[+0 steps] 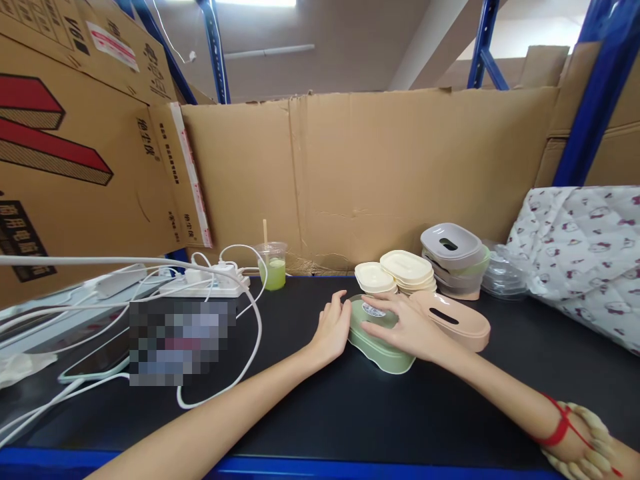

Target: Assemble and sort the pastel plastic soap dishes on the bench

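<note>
A green plastic box [387, 355] with rounded corners sits on the black tabletop in front of me. A round printed sticker [373, 310] shows on its top, partly under my fingers. My left hand [334, 321] lies along the box's left side, fingers stretched out and touching its edge. Over the top reaches my right hand [407, 327], thumb and fingers spread apart around the sticker. Whether its fingertips press on the box I cannot tell. Just right of the box is a pink lid with a slot [463, 319], partly behind my right hand.
Behind are stacked cream lids [406, 267], a stack of boxes with a grey slotted lid [450, 241] and clear plastic containers [500, 273]. Leftward stand a green drink cup [275, 272], a power strip [215, 283], loose white cables and a phone [97, 353]. Cardboard [400, 173] walls the back.
</note>
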The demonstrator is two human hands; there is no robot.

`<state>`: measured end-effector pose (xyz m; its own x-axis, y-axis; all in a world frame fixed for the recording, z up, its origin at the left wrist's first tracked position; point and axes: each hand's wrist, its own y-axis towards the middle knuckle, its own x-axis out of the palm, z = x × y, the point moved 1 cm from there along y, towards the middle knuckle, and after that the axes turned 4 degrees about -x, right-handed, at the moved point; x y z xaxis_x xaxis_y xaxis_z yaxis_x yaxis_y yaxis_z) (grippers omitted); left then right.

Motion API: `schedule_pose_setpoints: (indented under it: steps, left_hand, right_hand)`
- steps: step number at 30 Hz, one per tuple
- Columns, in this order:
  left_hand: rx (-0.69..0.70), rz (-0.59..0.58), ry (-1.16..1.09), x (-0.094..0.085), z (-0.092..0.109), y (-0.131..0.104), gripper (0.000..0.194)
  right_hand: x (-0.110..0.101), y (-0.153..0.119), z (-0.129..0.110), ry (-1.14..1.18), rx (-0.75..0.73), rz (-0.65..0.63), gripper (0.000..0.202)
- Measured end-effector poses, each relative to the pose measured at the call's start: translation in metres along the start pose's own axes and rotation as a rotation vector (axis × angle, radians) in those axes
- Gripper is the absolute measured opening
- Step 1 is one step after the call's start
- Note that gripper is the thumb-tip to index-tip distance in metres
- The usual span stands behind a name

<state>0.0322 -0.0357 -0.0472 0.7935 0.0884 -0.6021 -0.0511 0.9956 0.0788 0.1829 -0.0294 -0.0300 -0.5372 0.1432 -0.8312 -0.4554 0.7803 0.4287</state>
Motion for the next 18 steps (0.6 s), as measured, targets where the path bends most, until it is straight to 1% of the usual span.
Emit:
schedule_pose_setpoints:
  steps: [5,10,14,18]
  left_hand:
    - [-0.002,0.013,-0.029,-0.0005,0.0002,-0.0002,0.042]
    - [0.013,0.021,-0.069,-0.0016,-0.0023,0.0009,0.042]
    - [0.066,0.026,-0.053,-0.0013,-0.0048,0.0023,0.04]
    - [0.071,0.034,-0.08,-0.0005,-0.0063,0.0044,0.037]
  right_hand:
    - [-0.0001,-0.0035,0.0037,0.083,-0.022,-0.028,0.063]
    - [-0.0009,-0.0061,0.0024,0.185,-0.033,-0.014,0.057]
    - [0.0012,-0.0074,-0.0005,0.2,-0.025,0.008,0.058]
    - [0.0054,-0.0077,0.0,0.191,-0.048,0.064,0.057]
